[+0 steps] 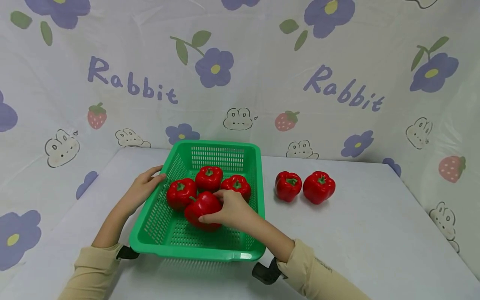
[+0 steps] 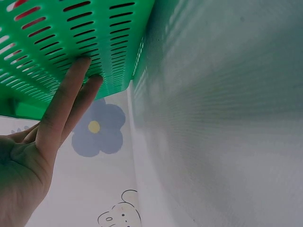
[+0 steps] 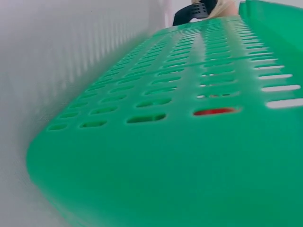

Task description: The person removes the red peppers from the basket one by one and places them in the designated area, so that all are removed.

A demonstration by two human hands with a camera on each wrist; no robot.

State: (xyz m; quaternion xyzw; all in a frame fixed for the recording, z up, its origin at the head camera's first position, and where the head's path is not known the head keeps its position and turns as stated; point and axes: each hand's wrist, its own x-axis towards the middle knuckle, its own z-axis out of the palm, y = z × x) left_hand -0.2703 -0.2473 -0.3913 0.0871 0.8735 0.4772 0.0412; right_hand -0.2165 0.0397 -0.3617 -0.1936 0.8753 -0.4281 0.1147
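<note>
A green plastic basket point(image 1: 240, 255) with slotted walls holds several red bell peppers. Inside it, my right hand point(image 1: 234, 210) grips one red bell pepper point(image 1: 202, 210), thumb on the near side and fingers over the top. Three other peppers sit just beyond: a left one point(image 1: 179, 196), a middle one point(image 1: 208, 178) and a right one point(image 1: 240, 185) partly behind my hand. My left hand point(image 1: 144, 185) touches the basket's left side. In the left wrist view, the straight fingers point(image 2: 64, 106) rest against the slotted outer wall point(image 2: 85, 28). The right wrist view shows the basket's outside point(image 3: 156, 165), without the hand.
Two more red bell peppers, one point(image 1: 288, 186) beside the other point(image 1: 318, 187), stand on the white tabletop point(image 1: 360, 233) right of the basket. A patterned cloth point(image 1: 255, 75) with flowers and rabbits hangs behind and along the sides.
</note>
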